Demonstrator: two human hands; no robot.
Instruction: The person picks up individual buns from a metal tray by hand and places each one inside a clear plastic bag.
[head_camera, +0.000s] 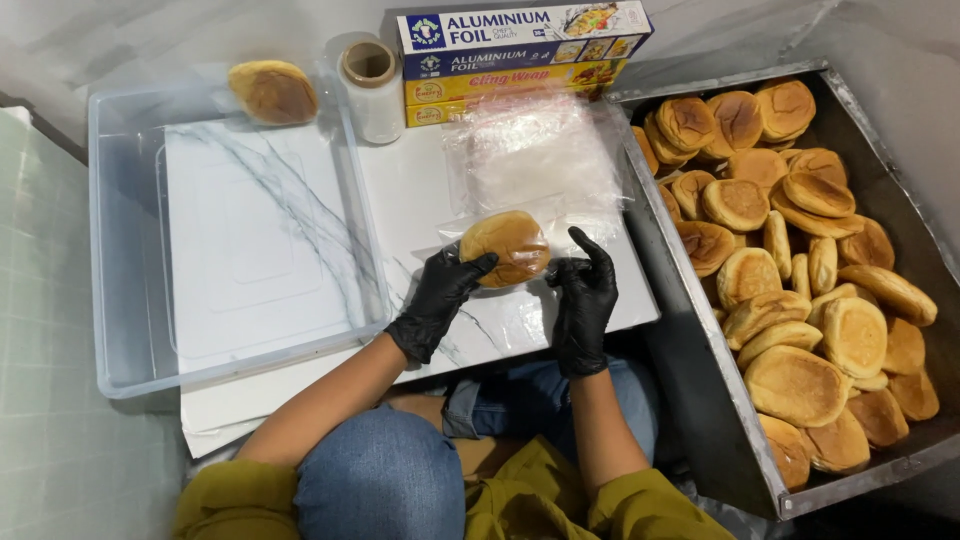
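Both hands in black gloves. Left hand (440, 298) grips the left side of a burger bun (505, 247), thumb on its edge, fingers curled under. Right hand (585, 295) pinches the clear cling film (540, 160) at the bun's right side, forefinger raised. The bun sits on that film sheet, near the right edge of the white marble-pattern board (420, 190), just beside the metal tray (700, 330). The tray is full of loose buns (800, 300), piled unevenly. A clear plastic tub (120, 250) lies on the board's left part, with one wrapped bun (273, 92) in its far right corner. Cling film roll (371, 88) stands at the board's far edge, next to stacked foil and wrap boxes (515, 60).
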